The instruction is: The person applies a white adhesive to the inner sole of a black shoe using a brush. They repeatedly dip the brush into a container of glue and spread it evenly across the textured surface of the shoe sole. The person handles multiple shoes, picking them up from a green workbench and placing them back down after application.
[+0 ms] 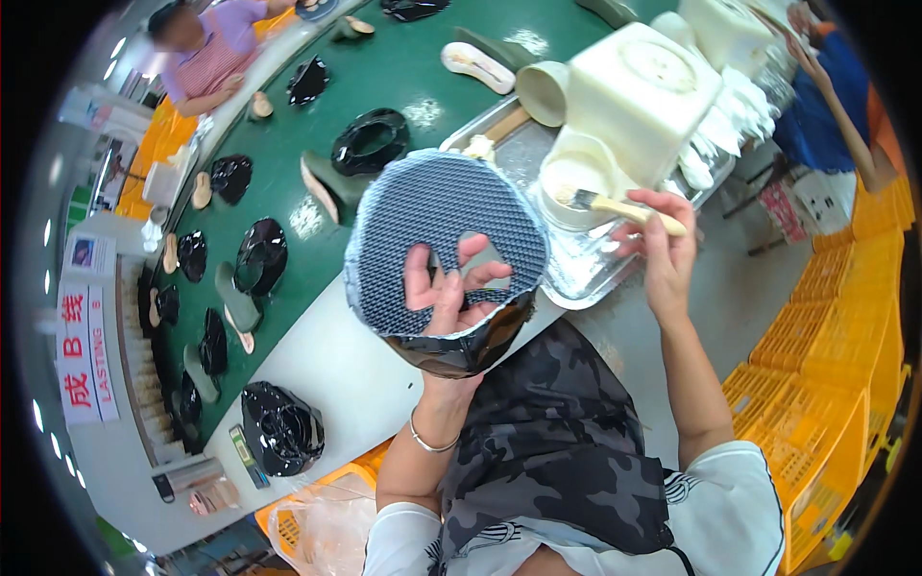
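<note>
Loading evenly probably calls for wiping the pale wooden-handled brush (pixel 631 208), pinched by the right hand (pixel 669 248), against the cream plastic cup (pixel 576 163); the glossy black, grey-mesh-lined shoe upper (pixel 432 197), left of it, should rest steadily on the left hand (pixel 448 290), fingers spread through its opening.

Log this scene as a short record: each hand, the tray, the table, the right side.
Left hand: under a glossy black shoe upper with grey lining, fingers through its opening
Right hand: pinching a wooden-handled brush, bristles at a white cup
Tray: metal, beneath the cup
Table: green, bearing black uppers and green foot shapes
Right side: yellow crates
</note>
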`<state>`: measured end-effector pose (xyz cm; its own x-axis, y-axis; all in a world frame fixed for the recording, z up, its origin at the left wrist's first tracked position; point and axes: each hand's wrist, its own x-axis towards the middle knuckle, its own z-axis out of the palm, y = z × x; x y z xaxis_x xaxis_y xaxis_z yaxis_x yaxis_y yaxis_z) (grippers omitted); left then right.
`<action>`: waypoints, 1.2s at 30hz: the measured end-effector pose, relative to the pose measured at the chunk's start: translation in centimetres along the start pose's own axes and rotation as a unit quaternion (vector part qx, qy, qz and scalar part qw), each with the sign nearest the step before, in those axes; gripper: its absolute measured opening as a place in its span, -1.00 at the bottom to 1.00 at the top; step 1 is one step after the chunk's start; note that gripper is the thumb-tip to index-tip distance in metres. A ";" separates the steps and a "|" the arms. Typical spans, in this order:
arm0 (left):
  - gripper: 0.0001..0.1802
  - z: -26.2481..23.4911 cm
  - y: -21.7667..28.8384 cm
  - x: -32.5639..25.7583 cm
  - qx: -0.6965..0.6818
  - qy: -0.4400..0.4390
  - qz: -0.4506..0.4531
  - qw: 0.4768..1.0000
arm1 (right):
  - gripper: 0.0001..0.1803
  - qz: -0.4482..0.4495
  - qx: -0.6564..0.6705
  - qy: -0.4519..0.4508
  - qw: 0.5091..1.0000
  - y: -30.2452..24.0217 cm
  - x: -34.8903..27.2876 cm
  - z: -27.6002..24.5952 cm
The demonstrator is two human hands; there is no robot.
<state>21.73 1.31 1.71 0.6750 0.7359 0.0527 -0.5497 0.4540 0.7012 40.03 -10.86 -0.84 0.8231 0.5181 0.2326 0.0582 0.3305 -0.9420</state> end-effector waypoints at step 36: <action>-0.89 -4.9 -4.4 2.2 0.409 -0.119 0.015 0.905 | -0.67 0.045 -0.094 -0.165 0.981 -7.0 18.6 11.3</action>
<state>23.21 3.40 -4.71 0.8061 0.5689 0.1631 -0.0863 -0.1596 0.9834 48.55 5.37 12.80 0.6037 0.7759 0.1831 0.1230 0.1363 -0.9830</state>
